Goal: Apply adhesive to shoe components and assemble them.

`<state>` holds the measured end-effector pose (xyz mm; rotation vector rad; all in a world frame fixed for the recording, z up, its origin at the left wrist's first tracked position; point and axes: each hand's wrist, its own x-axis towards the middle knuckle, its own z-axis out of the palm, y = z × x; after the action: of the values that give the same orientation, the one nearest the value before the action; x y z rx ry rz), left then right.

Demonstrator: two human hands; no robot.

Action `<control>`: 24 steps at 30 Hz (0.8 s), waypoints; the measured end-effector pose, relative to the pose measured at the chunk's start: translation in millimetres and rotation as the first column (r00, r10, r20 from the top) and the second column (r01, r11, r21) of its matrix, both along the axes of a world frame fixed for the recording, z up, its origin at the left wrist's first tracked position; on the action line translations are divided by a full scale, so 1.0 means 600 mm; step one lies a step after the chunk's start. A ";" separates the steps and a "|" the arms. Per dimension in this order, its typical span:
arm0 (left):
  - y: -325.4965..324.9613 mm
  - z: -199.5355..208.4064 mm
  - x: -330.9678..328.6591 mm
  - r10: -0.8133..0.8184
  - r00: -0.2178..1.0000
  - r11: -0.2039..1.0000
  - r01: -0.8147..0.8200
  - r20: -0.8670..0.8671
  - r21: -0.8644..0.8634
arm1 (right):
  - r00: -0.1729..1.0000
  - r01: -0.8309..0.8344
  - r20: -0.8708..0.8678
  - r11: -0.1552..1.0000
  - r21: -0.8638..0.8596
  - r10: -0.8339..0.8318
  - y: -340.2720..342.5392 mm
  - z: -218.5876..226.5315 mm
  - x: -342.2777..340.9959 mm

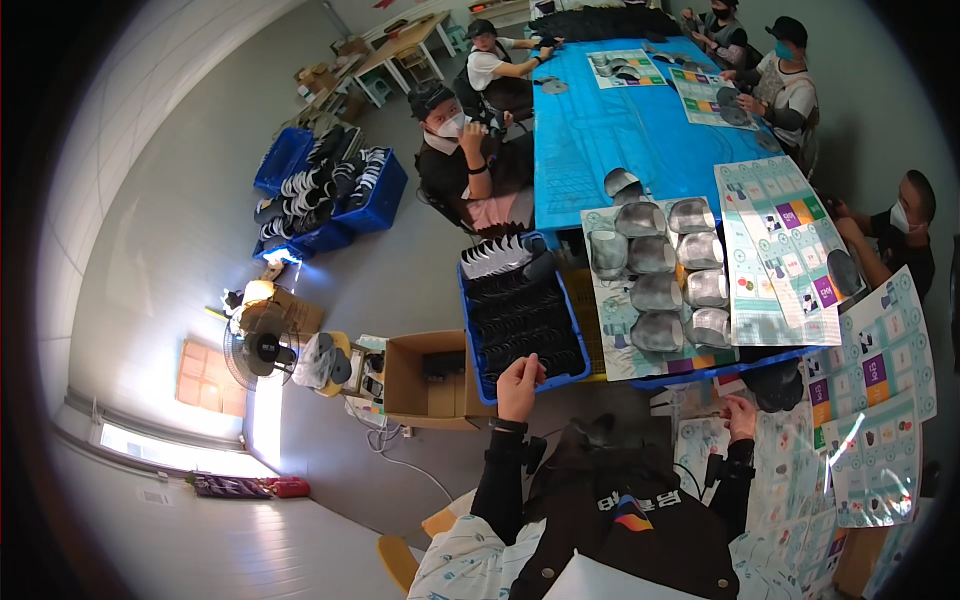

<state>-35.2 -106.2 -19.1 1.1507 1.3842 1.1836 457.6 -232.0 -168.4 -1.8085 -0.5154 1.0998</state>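
My left hand [520, 387] is at the near edge of a blue crate [489, 385], its fingers pinched together. Whatever they hold, if anything, cannot be made out. Rows of black curved pieces [522, 310], shaped like cap brims, fill that crate, with some pale ones [495, 257] at its far end. Over to the right, my right hand [740, 416] has its fingers curled in, and I cannot make out what is in them. A rounded black piece [775, 386] lies just beyond it. Ahead, several shiny grey curved pieces [655, 291] lie in two columns on a printed sheet [619, 362].
A blue-covered table [640, 130] stretches away, with co-workers [462, 150] along both sides. Printed sheets [780, 250] overlap at the right. An open cardboard box [420, 398] stands left of the crate, near a fan [262, 347]. Blue crates [372, 200] of brim-shaped pieces stand farther left.
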 end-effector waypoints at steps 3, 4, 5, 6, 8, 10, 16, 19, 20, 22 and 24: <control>0.007 0.005 0.014 -0.031 0.999 1.000 0.031 -0.028 0.005 | 0.999 0.030 -0.018 0.999 0.010 -0.030 -0.004 0.004 0.003; 0.009 0.005 0.019 -0.038 0.999 0.999 0.038 -0.016 0.008 | 0.999 0.041 -0.018 0.999 -0.001 -0.041 -0.005 0.004 0.004; 0.011 0.005 0.024 -0.041 0.999 0.999 0.041 -0.016 0.008 | 0.999 0.044 -0.017 0.999 -0.002 -0.044 -0.006 0.004 0.006; 0.013 0.004 0.029 -0.052 0.999 0.999 0.052 -0.005 0.011 | 0.998 0.052 -0.020 0.999 -0.002 -0.052 -0.008 0.003 0.007; 0.017 0.002 0.038 -0.066 0.998 0.998 0.066 0.006 0.014 | 0.998 0.064 -0.021 0.998 -0.002 -0.064 -0.012 0.002 0.011; 0.020 0.000 0.043 -0.101 0.995 0.994 0.102 -0.017 0.026 | 0.996 0.083 -0.026 0.996 -0.013 -0.084 -0.014 0.007 0.010; 0.025 -0.003 0.053 -0.110 0.993 0.994 0.111 -0.033 0.010 | 0.996 0.083 -0.031 0.996 -0.026 -0.084 -0.018 0.009 0.010; 0.025 -0.001 0.052 -0.112 0.993 0.993 0.113 -0.041 0.026 | 0.996 0.088 -0.033 0.996 -0.017 -0.089 -0.020 0.007 0.008; 0.026 -0.001 0.053 -0.114 0.993 0.993 0.115 -0.042 0.026 | 0.995 0.089 -0.033 0.996 -0.017 -0.090 -0.020 0.007 0.008; 0.025 -0.004 0.051 -0.109 0.994 0.994 0.109 -0.031 0.031 | 0.995 0.092 -0.037 0.996 -0.018 -0.092 -0.020 0.007 0.007; 0.024 -0.005 0.050 -0.104 0.994 0.994 0.104 -0.032 0.027 | 0.995 0.092 -0.034 0.996 -0.009 -0.092 -0.021 0.008 0.004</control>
<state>-5.0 -91.8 -22.2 1.2502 1.3176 1.1189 460.3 -244.4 -163.6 -1.7983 -0.4044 1.0694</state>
